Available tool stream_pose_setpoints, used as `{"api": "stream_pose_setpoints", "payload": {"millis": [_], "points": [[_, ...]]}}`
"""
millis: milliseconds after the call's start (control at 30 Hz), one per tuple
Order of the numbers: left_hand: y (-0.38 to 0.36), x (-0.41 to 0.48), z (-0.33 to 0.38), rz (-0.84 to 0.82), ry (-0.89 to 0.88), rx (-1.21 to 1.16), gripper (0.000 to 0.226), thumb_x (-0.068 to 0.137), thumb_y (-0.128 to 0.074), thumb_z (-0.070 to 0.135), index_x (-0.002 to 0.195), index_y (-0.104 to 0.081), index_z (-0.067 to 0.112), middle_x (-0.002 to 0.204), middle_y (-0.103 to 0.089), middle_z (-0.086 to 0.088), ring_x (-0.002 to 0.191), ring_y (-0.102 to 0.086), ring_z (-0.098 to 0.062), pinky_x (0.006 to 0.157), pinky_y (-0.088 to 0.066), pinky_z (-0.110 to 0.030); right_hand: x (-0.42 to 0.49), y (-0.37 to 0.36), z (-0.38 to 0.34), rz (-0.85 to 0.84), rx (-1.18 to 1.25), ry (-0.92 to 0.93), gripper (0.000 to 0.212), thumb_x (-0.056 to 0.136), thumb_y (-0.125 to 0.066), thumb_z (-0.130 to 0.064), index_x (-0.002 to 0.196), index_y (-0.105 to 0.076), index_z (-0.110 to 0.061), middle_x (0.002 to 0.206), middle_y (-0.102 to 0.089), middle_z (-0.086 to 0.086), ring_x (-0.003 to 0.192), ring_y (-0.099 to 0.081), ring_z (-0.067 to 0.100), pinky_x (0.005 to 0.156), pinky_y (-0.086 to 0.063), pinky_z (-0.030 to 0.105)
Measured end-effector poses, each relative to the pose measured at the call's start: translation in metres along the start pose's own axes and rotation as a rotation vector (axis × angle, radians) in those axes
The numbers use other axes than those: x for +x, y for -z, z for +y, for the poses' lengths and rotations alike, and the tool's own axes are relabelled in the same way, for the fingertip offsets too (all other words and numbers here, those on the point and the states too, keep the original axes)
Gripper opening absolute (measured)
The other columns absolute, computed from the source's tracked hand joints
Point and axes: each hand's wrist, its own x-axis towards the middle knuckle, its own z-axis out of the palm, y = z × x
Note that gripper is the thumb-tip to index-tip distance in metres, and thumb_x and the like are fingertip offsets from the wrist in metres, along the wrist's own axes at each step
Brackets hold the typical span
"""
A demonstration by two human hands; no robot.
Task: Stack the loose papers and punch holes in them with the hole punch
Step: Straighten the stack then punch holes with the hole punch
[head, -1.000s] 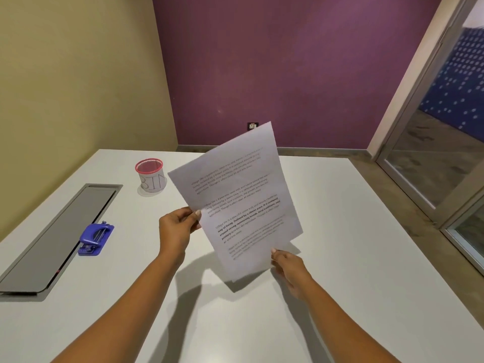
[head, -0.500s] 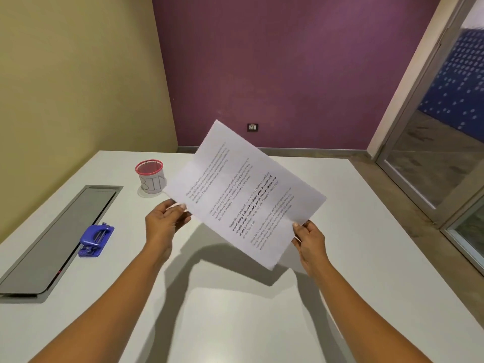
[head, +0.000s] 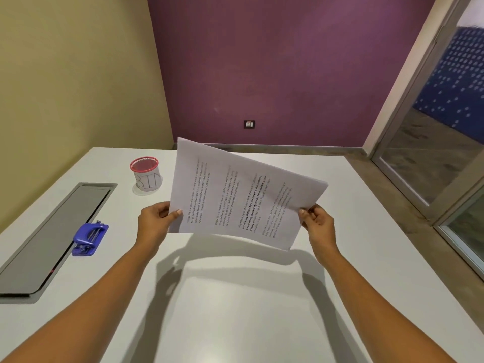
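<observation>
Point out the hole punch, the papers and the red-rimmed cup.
hole punch (head: 90, 238): head view, blue top lever.
papers (head: 241, 195): head view, middle of the printed sheet.
red-rimmed cup (head: 148, 182): head view, white side wall.

The stack of white printed papers is above the white table, with the left hand at its left edge and the right hand at its right. Farther left on the table, the blue plastic hole punch lies just beside the grey recessed panel. The red-rimmed mesh cup stands behind the punch.
</observation>
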Motion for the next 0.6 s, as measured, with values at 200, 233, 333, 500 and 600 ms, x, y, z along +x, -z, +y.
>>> {"api": "stream_pose_setpoints", "payload": {"millis": [200, 233, 333, 500, 600], "points": [[-0.002, 0.001, -0.007, 0.023, 0.006, -0.003, 0.025, 0.082, -0.064, 0.000, 0.106, -0.065, 0.000, 0.100, -0.067, -0.010, 0.091, -0.063, -0.026, 0.087, -0.049, -0.036, -0.003, 0.003, 0.006, -0.002, -0.063, 0.004, 0.034, 0.089, -0.043, 0.009, 0.080, -0.060, -0.019, 0.079, -0.059, 0.000, 0.084, -0.053, 0.020, 0.092, -0.045, 0.037], [-0.002, 0.001, -0.007, 0.025, 0.004, -0.002, 0.024, 0.082, -0.063, 0.000, 0.106, -0.065, 0.000, 0.100, -0.067, -0.010, 0.090, -0.062, -0.026, 0.087, -0.048, -0.035, -0.004, 0.003, 0.006, -0.007, -0.061, 0.007, 0.032, 0.089, -0.044, 0.008, 0.079, -0.060, -0.018, 0.079, -0.059, -0.001, 0.083, -0.053, 0.020, 0.091, -0.045, 0.035], [-0.003, 0.001, -0.008, 0.038, 0.007, 0.017, 0.021, 0.081, -0.064, -0.003, 0.101, -0.066, -0.001, 0.098, -0.067, -0.009, 0.089, -0.061, -0.025, 0.088, -0.048, -0.034, -0.006, 0.001, 0.006, -0.035, -0.052, 0.012, 0.022, 0.092, -0.049, -0.003, 0.081, -0.058, -0.018, 0.085, -0.063, -0.002, 0.083, -0.059, 0.015, 0.091, -0.047, 0.032], [-0.002, -0.002, -0.015, 0.022, 0.036, 0.039, 0.015, 0.080, -0.064, -0.003, 0.093, -0.065, 0.004, 0.095, -0.067, -0.010, 0.088, -0.062, -0.026, 0.088, -0.048, -0.035, -0.009, 0.002, 0.011, -0.043, -0.061, -0.014, 0.018, 0.092, -0.051, -0.006, 0.083, -0.059, -0.018, 0.089, -0.065, -0.004, 0.087, -0.061, 0.013, 0.085, -0.049, 0.022], [-0.003, -0.006, -0.019, 0.000, 0.042, 0.053, 0.014, 0.079, -0.066, -0.002, 0.091, -0.065, 0.007, 0.093, -0.067, -0.009, 0.087, -0.062, -0.024, 0.086, -0.048, -0.034, -0.016, 0.003, 0.018, -0.071, -0.066, -0.069, 0.013, 0.090, -0.054, -0.006, 0.099, -0.059, -0.014, 0.096, -0.065, -0.003, 0.088, -0.062, 0.005, 0.071, -0.053, 0.010]]}}
